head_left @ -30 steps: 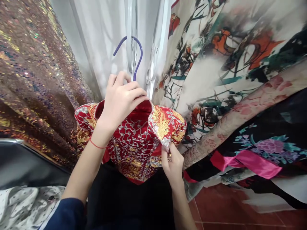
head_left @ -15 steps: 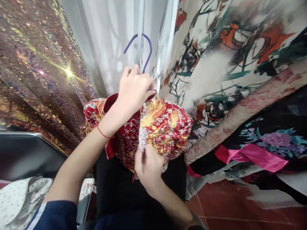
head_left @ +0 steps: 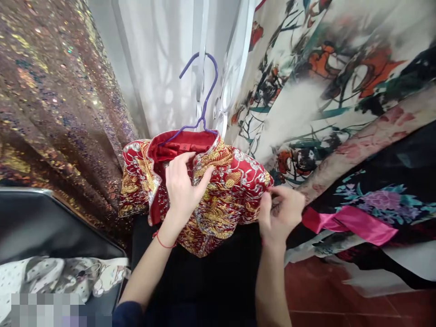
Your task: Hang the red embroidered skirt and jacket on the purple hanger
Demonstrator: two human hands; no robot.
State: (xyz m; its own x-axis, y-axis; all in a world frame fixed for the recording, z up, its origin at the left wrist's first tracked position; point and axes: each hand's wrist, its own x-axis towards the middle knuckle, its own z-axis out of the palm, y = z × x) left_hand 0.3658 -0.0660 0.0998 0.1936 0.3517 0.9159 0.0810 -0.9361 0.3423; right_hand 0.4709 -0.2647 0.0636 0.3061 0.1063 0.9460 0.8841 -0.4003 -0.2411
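Note:
A red jacket (head_left: 221,195) with gold and silver embroidery hangs on a purple hanger (head_left: 204,104) hooked over a white metal bar. Its collar gapes, showing red lining and a small size label (head_left: 185,147). In front of the neck opening is my left hand (head_left: 182,186), thumb and fingers spread, at the jacket's front edge; whether it touches the cloth I cannot tell. My right hand (head_left: 282,213) is at the shoulder or sleeve on the right, thumb and fingertips closed on the fabric there.
Gold sequined cloth (head_left: 61,100) drapes on the left, above a black chair (head_left: 51,222) with spotted white fabric (head_left: 44,272) on it. Printed floral cloth (head_left: 289,113) and a pink ribbon (head_left: 364,225) hang at the right, over a red tiled floor (head_left: 316,290).
My left hand has come down from the collar and hanger to the jacket's front, its fingers now spread. My right hand has left the front edge and moved right to the shoulder or sleeve.

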